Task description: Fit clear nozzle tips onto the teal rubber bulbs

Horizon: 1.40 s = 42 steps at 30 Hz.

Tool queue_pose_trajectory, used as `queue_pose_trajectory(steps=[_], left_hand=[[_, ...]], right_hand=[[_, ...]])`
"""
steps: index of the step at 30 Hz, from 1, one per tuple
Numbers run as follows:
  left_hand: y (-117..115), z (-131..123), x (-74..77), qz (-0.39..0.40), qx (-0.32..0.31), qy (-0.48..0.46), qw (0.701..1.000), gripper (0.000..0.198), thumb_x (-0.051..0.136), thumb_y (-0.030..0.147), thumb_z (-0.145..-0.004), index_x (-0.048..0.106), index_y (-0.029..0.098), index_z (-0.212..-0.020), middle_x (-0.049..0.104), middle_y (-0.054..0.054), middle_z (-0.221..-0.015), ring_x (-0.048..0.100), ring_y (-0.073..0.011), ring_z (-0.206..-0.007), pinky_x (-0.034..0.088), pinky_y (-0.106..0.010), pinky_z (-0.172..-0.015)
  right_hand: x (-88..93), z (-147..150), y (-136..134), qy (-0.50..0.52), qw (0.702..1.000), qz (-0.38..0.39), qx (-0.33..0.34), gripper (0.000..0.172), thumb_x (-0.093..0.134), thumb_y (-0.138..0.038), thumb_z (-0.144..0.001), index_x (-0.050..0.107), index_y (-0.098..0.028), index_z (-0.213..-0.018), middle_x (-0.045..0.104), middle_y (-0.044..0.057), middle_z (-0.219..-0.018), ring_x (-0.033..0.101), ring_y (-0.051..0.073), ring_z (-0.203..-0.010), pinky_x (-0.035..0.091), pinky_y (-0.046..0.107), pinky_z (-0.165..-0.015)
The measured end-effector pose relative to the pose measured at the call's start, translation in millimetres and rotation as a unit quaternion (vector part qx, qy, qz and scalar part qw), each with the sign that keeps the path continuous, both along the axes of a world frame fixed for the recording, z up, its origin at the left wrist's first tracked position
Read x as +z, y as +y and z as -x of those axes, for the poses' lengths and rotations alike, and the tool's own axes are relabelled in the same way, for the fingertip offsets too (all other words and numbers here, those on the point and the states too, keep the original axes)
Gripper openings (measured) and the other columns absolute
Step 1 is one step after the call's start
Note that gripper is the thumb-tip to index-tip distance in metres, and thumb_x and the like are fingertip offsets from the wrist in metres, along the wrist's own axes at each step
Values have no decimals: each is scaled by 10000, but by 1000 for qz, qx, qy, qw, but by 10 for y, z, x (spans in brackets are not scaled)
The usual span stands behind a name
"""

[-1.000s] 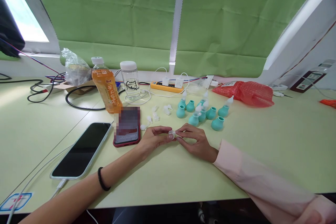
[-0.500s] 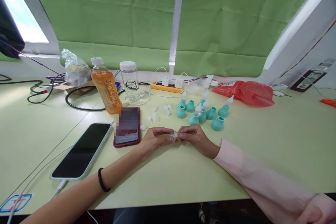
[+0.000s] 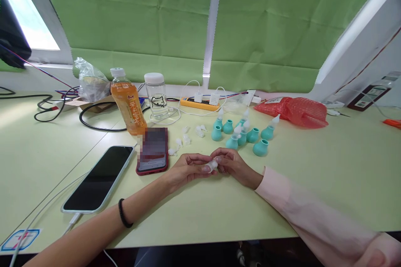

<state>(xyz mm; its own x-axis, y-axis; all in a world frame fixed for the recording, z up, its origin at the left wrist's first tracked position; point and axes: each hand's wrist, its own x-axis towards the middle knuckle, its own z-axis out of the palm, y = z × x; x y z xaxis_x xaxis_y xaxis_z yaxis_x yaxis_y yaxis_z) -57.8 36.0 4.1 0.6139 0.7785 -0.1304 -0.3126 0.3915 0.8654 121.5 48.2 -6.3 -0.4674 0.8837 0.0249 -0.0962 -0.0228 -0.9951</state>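
Note:
Between my two hands is a small translucent plastic nozzle (image 3: 212,165), its round open end facing me. My left hand (image 3: 189,170) pinches it from the left with thumb and fingers. From the right, my right hand (image 3: 233,164) grips its other end, and the fingertips hide part of it. Just beyond stand several teal rubber bulbs (image 3: 261,147), some with a clear pointed nozzle (image 3: 275,120) on top and others with bare openings. Several loose translucent pieces (image 3: 186,139) lie on the table to the left of the bulbs.
A red-cased phone (image 3: 152,152) and a larger phone on a cable (image 3: 99,179) lie left. Behind them stand an orange drink bottle (image 3: 129,104) and a clear cup (image 3: 157,98). A yellow power strip (image 3: 200,104) and red bubble-wrap bag (image 3: 291,110) sit at the back.
My right fingers have shifted further over the nozzle, and its open end has turned and moved slightly right. My left hand keeps its pinch.

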Motion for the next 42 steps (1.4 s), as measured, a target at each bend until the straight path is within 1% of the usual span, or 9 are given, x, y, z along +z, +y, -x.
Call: queue_pose_trajectory(steps=[14, 29, 31, 33, 35, 36, 38, 40, 42], left_hand=[[31, 9, -28, 10, 6, 4, 1000, 337, 706, 150, -574, 611, 88, -892, 662, -79, -827, 615, -200, -813, 421, -322, -844], [-14, -18, -3, -4, -21, 18, 1000, 313, 714, 155, -549, 633, 88, -844, 664, -79, -776, 623, -193, -735, 421, -347, -815], [-32, -22, 20, -3, -26, 7, 1000, 342, 710, 150, -558, 616, 101, -883, 651, -81, -821, 620, -191, -739, 418, -354, -814], [-44, -22, 39, -5, -25, -1, 1000, 391, 712, 151, -559, 597, 125, -932, 626, -77, -889, 616, -191, -748, 416, -365, -816], [-41, -20, 45, -10, -10, 7, 1000, 415, 707, 180, -577, 582, 146, -971, 605, -65, -909, 613, -185, -754, 415, -361, -820], [-32, -20, 42, -10, 3, 16, 1000, 407, 696, 209, -599, 577, 152, -984, 601, -58, -897, 611, -176, -753, 416, -351, -821], [-4, -21, 31, -5, 26, 37, 999, 379, 656, 276, -649, 571, 154, -998, 596, -49, -853, 606, -154, -741, 422, -322, -812], [26, -27, 20, 2, 37, 54, 998, 353, 625, 322, -675, 573, 149, -979, 585, -42, -822, 602, -138, -716, 439, -295, -777], [48, -34, 12, 3, 35, 64, 997, 330, 606, 357, -685, 573, 144, -934, 570, -32, -794, 601, -128, -681, 456, -272, -723]], right_hand=[[-8, 45, -31, -40, 996, -71, -23, 234, 575, -370, -692, 527, -143, -722, 484, -39, -501, 391, 48, -404, 285, 178, -379], [50, 12, -4, -85, 993, -47, 63, 256, 628, -363, -633, 504, -143, -675, 453, -58, -442, 346, 36, -389, 256, 169, -379], [74, 18, -12, -89, 993, -69, 46, 260, 615, -381, -640, 513, -147, -692, 450, -56, -446, 364, 43, -386, 281, 175, -379], [140, -11, -29, -93, 985, -141, -26, 249, 592, -392, -658, 530, -154, -699, 465, -43, -473, 397, 55, -397, 319, 189, -388], [261, -115, -37, -115, 949, -260, -134, 212, 573, -377, -680, 547, -166, -682, 491, -25, -500, 426, 69, -414, 353, 207, -406], [336, -199, -32, -138, 913, -331, -191, 185, 570, -358, -687, 555, -174, -675, 500, -19, -503, 437, 77, -425, 366, 217, -422], [495, -420, 2, -223, 804, -470, -290, 133, 610, -313, -654, 564, -188, -646, 502, -18, -479, 434, 86, -427, 379, 237, -458], [636, -671, 57, -309, 699, -548, -340, 141, 627, -324, -629, 565, -198, -621, 497, -18, -453, 431, 93, -415, 381, 251, -473], [739, -908, 111, -377, 637, -554, -381, 186, 623, -371, -619, 563, -196, -616, 507, -9, -454, 452, 108, -430, 387, 262, -486]])
